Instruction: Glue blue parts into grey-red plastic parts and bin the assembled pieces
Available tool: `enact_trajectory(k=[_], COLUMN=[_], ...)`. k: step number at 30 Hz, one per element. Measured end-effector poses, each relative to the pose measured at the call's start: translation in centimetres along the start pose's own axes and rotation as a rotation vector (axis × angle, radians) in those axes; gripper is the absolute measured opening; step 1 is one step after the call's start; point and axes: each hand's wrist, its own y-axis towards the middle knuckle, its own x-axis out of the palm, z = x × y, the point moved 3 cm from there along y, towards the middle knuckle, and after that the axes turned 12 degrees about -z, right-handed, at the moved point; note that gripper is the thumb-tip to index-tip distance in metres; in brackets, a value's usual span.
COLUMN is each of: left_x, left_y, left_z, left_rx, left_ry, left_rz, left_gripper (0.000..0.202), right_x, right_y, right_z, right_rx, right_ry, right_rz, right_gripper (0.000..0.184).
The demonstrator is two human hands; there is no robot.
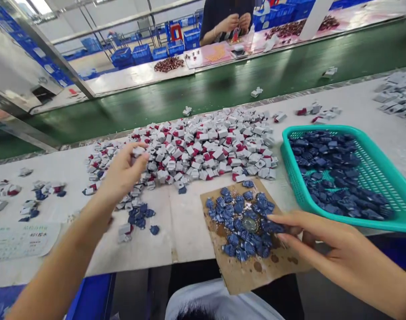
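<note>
My left hand (123, 171) is over the left side of a big heap of small grey and dark-red plastic parts (203, 146). Its thumb and fingers pinch a grey plastic part (138, 152). At the right edge of a piece of brown cardboard (229, 275), my right hand (332, 249) pinches a dark-blue plastic part (272, 226). Several more blue parts (246, 249) lie on the cardboard around a wet, shiny round patch (250, 223). Left of the cardboard, loose blue parts (141, 215) rest on the white tabletop.
A teal basket (289, 178) of dark-blue parts stands at the right. Small clusters of parts (49, 190) and a printed sheet (23, 240) lie at the left. Behind the heap runs a green conveyor belt (129, 109) carrying a few grey parts. Across it, a person (228, 22) handles something small.
</note>
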Motion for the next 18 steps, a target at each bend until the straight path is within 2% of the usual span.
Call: enact_trajectory(k=[2,4,6,9,10,12,15,18], left_x=[2.8,5.2,7.3,10.3,11.4,13.6,15.4,15.7], left_y=[-3.0,-5.7,-8.2,-11.6,-12.6,-14.1,-15.4,-15.7], left_z=[0.2,0.5,0.6,0.3,0.1,-0.1,0.0,0.0], left_rx=[-0.040,-0.067,-0.068,-0.053,-0.074,-0.163,-0.257,-0.241], left_ry=[-0.192,-0.376,-0.537,-0.782,-0.872,-1.035,-1.121,-1.104], left_rz=[-0.132,-0.202,-0.150,0.064,0.094,0.043,-0.107,-0.149], left_gripper=[0.039,0.041,0.043,0.043,0.044,0.050,0.063,0.059], right_x=[0.8,1.5,2.0,2.8,3.0,3.3,3.2,2.9], right_y=[0.5,0.9,1.2,1.9,2.2,2.8,3.3,3.5], right_z=[-1.0,-1.4,-1.4,-1.0,-0.9,-0.8,-0.6,-0.5], right_rx=[-0.053,-0.084,-0.079,-0.069,-0.078,-0.107,-0.125,-0.134], right_ry=[0.008,-0.010,-0.074,-0.211,-0.243,-0.277,-0.287,-0.302], right_rz=[-0.047,-0.093,-0.116,-0.156,-0.177,-0.232,-0.290,-0.325], right_gripper=[0.023,0.021,0.020,0.013,0.011,0.013,0.022,0.025])
